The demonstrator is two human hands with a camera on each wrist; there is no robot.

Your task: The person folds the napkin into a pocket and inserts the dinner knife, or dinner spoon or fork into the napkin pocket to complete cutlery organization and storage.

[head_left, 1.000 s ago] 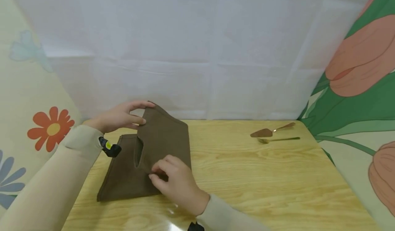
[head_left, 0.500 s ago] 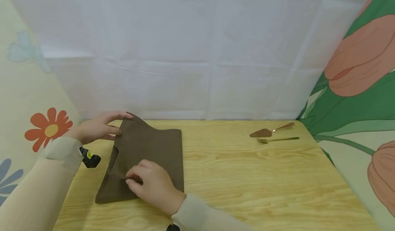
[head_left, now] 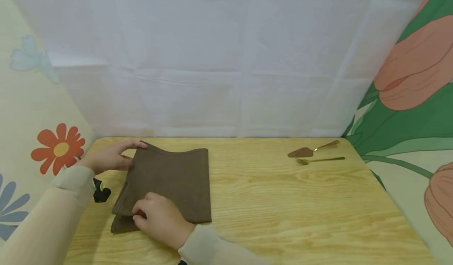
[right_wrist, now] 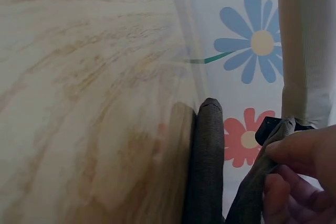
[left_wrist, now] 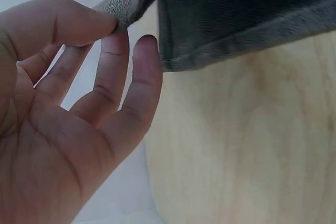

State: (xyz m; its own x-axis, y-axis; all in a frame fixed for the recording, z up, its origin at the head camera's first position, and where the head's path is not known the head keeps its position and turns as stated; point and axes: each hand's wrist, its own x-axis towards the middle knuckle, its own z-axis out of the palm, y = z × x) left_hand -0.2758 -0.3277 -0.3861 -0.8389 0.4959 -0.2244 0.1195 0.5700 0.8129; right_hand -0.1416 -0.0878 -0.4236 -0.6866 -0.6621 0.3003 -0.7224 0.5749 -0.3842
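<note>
Head view: your right hand [head_left: 159, 219] is nearest, reaching in from the bottom, back of the hand up, over the near left part of the cloth [head_left: 171, 178]. Thumb and fingers pinch the top layer's near edge, close to its corner; the right wrist view shows that layer apart from the thick layer below. The cloth lies folded on the left side of the table [head_left: 269, 210], bottom layer poking out toward you. Looks light, soft, floppy; fuzzy surface, so probably not slippery, nothing to break. Corners and hems seem the best hold, one layer at a time. Farther back, your left hand [head_left: 111, 157] comes in from the left, thumb against fingers pinching the top layer's far left corner, other fingers loosely spread. Well right: fork [head_left: 320, 160], then server [head_left: 304, 152]. White sheet [head_left: 198, 60] hangs behind.
</note>
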